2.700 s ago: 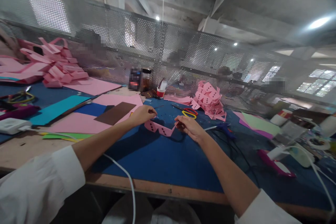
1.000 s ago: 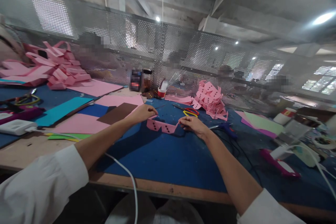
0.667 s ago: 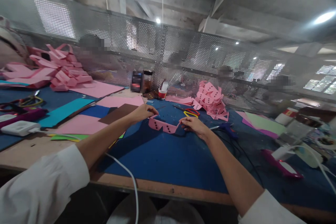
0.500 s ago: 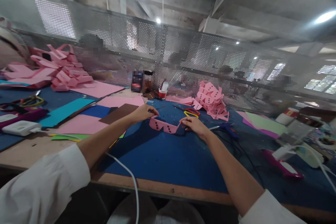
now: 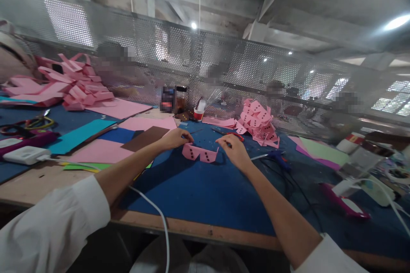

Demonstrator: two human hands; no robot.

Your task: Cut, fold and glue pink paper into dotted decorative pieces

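A pink paper piece shaped like glasses [image 5: 199,153], with small dark squares on both halves, stands over the blue mat. My left hand [image 5: 178,138] pinches its left end. Just beyond its right end is my right hand [image 5: 235,149], apart from the paper, with the forefinger stretched out and the other fingers loosely bent. Partly hidden behind that hand lie red-and-yellow handled scissors [image 5: 239,137]. A blue glue gun [image 5: 279,160] rests to the right, its cord trailing across the mat.
A heap of dotted pink cutouts [image 5: 258,123] stands at the back; more pink strips [image 5: 81,87] pile up at the left. A paper cup [image 5: 199,113], coloured sheets [image 5: 85,135], a white cable [image 5: 160,215] and a magenta device [image 5: 346,201] surround the work. Behind rises a perforated metal screen [image 5: 188,47].
My right hand has let go of the paper glasses' right end and moved slightly up, covering more of the scissors. My left hand keeps its hold.
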